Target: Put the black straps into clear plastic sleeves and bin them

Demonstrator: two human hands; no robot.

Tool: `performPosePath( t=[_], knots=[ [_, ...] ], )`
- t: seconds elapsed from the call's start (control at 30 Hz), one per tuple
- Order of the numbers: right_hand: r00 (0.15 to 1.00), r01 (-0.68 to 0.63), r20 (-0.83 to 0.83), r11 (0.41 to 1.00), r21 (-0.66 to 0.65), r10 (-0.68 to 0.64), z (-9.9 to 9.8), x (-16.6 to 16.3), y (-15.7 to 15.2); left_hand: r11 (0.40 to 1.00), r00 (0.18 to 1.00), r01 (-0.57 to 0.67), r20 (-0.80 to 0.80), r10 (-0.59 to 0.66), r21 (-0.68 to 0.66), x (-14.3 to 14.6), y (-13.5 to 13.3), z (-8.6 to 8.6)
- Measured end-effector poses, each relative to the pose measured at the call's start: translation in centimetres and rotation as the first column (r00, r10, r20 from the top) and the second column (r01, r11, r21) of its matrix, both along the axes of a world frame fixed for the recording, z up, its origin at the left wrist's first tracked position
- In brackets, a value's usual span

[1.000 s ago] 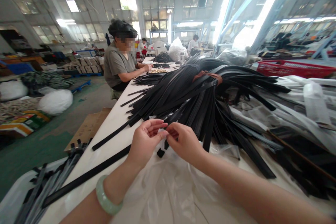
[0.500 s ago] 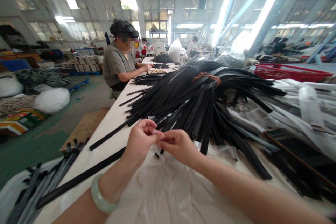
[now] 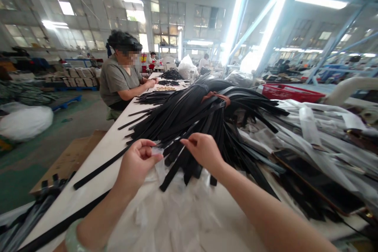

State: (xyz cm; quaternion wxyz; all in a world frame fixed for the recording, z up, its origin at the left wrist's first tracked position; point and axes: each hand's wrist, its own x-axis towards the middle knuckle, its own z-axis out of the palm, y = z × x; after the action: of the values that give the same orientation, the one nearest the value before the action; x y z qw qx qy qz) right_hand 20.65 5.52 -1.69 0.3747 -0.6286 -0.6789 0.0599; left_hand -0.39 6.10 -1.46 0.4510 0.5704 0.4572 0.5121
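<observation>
Right at the near edge of the table (image 3: 97,153), the left hand (image 3: 136,165) pinches a corner of thin clear plastic (image 3: 156,152) between thumb and forefinger, seemingly lifting it off the sheet of plastic film (image 3: 177,212) that spreads toward the body below both wrists. Just to the right of that pinch, the right hand (image 3: 203,151) presses its fingertips together on the ends of the black straps (image 3: 189,122), which fan down over the film; whether it grips one strap or several cannot be told. The strap ends reach to the hands probably so they can be picked off singly. Left of the grip, a long single strap (image 3: 97,170) lies along the table edge. Farther beyond the hands, the straps gather into a thick bundle tied with a brown band (image 3: 217,96). To the right of the bundle lie plastic-wrapped pieces (image 3: 321,134), and behind them a red crate (image 3: 291,92) whose contents cannot be made out. Farthest off on the left, a seated person in a grey shirt (image 3: 116,80) works at the same table beside a small heap of pale bits (image 3: 165,88).
</observation>
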Motion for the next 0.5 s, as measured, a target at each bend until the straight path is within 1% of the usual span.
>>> performPosePath(
  t=[0.03,0.07,0.1,0.13,0.17,0.2,0.23,0.27,0.3,0.33,0.37,0.4,0.43,0.47,0.5],
  knots=[
    [0.989,0.117,0.089,0.993,0.014,-0.118,0.2,1.3,0.6,0.999,1.000,-0.012,-0.024,0.013,0.032,-0.1,0.1,0.0],
    [0.967,0.205,0.158,0.979,-0.004,-0.201,0.3,2.4,1.2,0.998,0.998,-0.021,-0.061,0.025,0.065,-0.2,0.1,-0.1],
    [0.948,0.261,0.200,0.964,-0.038,-0.249,0.4,3.3,1.7,0.995,0.993,-0.021,-0.112,0.032,0.100,-0.2,0.1,-0.1],
    [0.942,0.285,0.208,0.955,-0.078,-0.264,0.4,3.8,2.1,0.990,0.984,-0.015,-0.173,0.038,0.137,-0.1,0.0,-0.2],
    [0.951,0.276,0.177,0.955,-0.109,-0.254,0.3,4.1,2.4,0.984,0.970,-0.005,-0.238,0.048,0.178,0.0,-0.2,-0.2],
    [0.970,0.233,0.103,0.963,-0.134,-0.221,0.3,4.0,2.5,0.975,0.952,0.005,-0.300,0.063,0.221,0.1,-0.4,-0.2],
    [0.986,0.158,-0.020,0.974,-0.164,-0.164,0.2,3.6,2.6,0.964,0.933,0.016,-0.351,0.081,0.264,0.3,-0.7,-0.2],
    [0.977,0.052,-0.191,0.977,-0.205,-0.092,0.1,3.0,2.5,0.954,0.917,0.026,-0.387,0.097,0.300,0.4,-0.9,-0.2],
    [0.919,-0.083,-0.393,0.962,-0.261,-0.027,0.1,2.3,2.3,0.944,0.905,0.034,-0.411,0.110,0.327,0.6,-1.1,-0.1],
    [0.803,-0.239,-0.597,0.915,-0.324,-0.001,0.1,1.5,2.0,0.938,0.896,0.037,-0.427,0.121,0.344,0.7,-1.2,0.0],
    [0.651,-0.399,-0.759,0.837,-0.375,-0.030,0.1,0.7,1.7,0.935,0.891,0.041,-0.436,0.126,0.353,0.7,-1.3,0.2],
    [0.506,-0.531,-0.857,0.746,-0.403,-0.103,0.1,-0.1,1.4,0.934,0.888,0.041,-0.441,0.128,0.355,0.7,-1.3,0.3],
    [0.403,-0.619,-0.896,0.666,-0.417,-0.186,0.0,-0.8,1.1,0.936,0.885,0.043,-0.448,0.128,0.350,0.6,-1.2,0.4],
    [0.349,-0.671,-0.903,0.607,-0.427,-0.250,0.0,-1.3,0.8,0.942,0.878,0.044,-0.463,0.123,0.333,0.4,-1.0,0.5],
    [0.328,-0.693,-0.900,0.574,-0.436,-0.287,-0.1,-1.8,0.6,0.954,0.865,0.043,-0.488,0.113,0.298,0.0,-0.7,0.5]
  ],
)
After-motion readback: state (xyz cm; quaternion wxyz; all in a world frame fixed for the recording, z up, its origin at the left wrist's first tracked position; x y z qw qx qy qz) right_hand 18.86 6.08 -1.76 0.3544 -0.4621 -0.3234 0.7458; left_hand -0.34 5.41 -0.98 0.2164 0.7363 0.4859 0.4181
